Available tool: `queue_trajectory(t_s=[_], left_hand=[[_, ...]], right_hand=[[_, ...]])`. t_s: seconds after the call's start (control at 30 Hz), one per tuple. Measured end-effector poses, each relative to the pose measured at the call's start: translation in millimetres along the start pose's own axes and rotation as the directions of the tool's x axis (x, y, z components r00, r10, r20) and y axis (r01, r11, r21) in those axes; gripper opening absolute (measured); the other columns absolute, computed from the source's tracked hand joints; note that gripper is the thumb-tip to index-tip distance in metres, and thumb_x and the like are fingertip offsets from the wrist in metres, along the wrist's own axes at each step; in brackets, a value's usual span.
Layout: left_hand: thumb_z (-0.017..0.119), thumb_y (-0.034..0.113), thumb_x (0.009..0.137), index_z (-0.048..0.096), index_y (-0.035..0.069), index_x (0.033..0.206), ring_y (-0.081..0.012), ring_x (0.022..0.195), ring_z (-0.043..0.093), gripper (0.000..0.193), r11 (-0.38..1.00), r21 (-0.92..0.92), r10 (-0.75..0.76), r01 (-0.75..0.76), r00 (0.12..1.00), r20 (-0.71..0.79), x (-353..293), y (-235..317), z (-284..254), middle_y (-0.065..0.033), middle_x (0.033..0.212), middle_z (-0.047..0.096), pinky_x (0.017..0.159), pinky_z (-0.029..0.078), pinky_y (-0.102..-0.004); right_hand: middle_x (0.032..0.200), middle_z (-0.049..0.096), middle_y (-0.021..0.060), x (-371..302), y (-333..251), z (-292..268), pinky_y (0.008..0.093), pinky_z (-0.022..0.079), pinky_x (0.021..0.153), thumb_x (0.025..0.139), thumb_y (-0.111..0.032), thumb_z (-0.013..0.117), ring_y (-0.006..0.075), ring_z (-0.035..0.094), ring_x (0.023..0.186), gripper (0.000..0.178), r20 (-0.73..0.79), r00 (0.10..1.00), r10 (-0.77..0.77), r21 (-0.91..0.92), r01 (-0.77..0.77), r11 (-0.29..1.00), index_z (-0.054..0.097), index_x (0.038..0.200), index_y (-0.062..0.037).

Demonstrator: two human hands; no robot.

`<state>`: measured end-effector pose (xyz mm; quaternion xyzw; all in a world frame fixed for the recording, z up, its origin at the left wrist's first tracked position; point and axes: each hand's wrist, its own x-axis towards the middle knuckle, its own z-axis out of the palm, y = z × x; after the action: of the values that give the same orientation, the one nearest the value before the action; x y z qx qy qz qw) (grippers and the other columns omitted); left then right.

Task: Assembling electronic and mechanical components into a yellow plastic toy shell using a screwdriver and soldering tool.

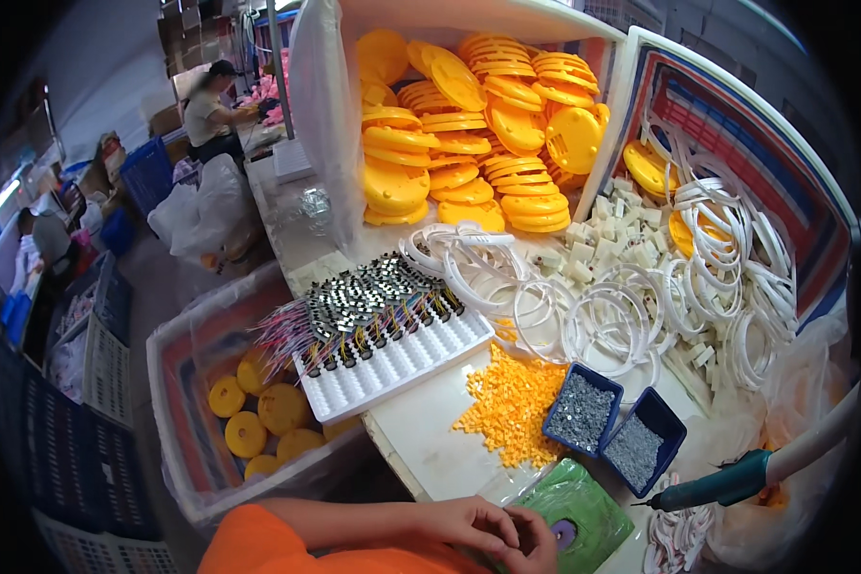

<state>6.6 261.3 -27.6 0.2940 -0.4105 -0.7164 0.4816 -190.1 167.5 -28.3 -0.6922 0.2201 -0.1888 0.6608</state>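
Observation:
At the lower edge my left hand and my right hand meet, fingers curled and pressed together. Whatever they hold, if anything, is hidden between the fingers. Just right of them lies a green block-like holder with a purple round piece in it. An electric screwdriver with a teal body points at this holder from the right. Beyond the hands are a heap of small yellow plastic pieces and two blue trays filled with small grey metal parts.
A white ridged tray carries wired components. Behind it stand a box of yellow discs, white rings and white blocks. A lined bin with yellow round parts sits at left. Another person works far back.

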Motion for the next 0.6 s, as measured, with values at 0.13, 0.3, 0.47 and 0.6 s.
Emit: queue_trajectory(t_s=[0.13, 0.3, 0.47, 0.6], left_hand=[[0.068, 0.01, 0.097, 0.068, 0.0, 0.116, -0.0122, 0.107, 0.062, 0.021, 0.997, -0.073, 0.006, -0.001, 0.998, 0.068, -3, 1, -3, -0.0056, 0.112, 0.069, 0.097, 0.049, -0.0285], [0.069, 0.009, 0.094, 0.067, 0.001, 0.108, -0.0118, 0.103, 0.061, 0.016, 0.997, -0.058, -0.042, 0.049, 0.993, 0.114, -10, 6, -7, -0.0046, 0.108, 0.067, 0.093, 0.049, -0.0273], [0.07, 0.009, 0.091, 0.066, 0.002, 0.102, -0.0116, 0.098, 0.062, 0.013, 0.999, 0.018, -0.041, 0.039, 0.995, 0.087, -17, 11, -7, -0.0044, 0.104, 0.066, 0.091, 0.05, -0.027], [0.069, 0.011, 0.094, 0.065, 0.003, 0.104, -0.0117, 0.094, 0.062, 0.013, 0.99, 0.113, -0.091, 0.08, 0.991, 0.097, -22, 7, -13, -0.0035, 0.1, 0.066, 0.086, 0.051, -0.0282]], right_hand=[[0.12, 0.063, 0.0099, -1, 2, -1, 0.0338, 0.049, 0.097, 0.084, -0.009, 0.074, 0.0196, 0.061, 0.11, 0.057, 0.119, 0.993, 0.015, -0.01, -0.014, 1.0, 0.053, 0.137, -0.0007], [0.118, 0.065, 0.0107, 10, -19, 3, 0.0344, 0.05, 0.092, 0.081, -0.012, 0.076, 0.0191, 0.062, 0.106, 0.06, 0.199, 0.977, 0.074, -0.14, -0.046, 0.989, 0.054, 0.137, -0.0034], [0.114, 0.067, 0.0155, 17, -34, 5, 0.0357, 0.051, 0.09, 0.078, -0.017, 0.078, 0.0228, 0.064, 0.103, 0.066, 0.23, 0.973, 0.018, -0.324, 0.059, 0.944, 0.054, 0.138, -0.0021], [0.112, 0.068, 0.0177, 20, -40, 12, 0.0366, 0.052, 0.089, 0.079, -0.017, 0.078, 0.0249, 0.066, 0.102, 0.067, 0.292, 0.955, 0.048, -0.281, 0.038, 0.959, 0.053, 0.139, -0.0013]])
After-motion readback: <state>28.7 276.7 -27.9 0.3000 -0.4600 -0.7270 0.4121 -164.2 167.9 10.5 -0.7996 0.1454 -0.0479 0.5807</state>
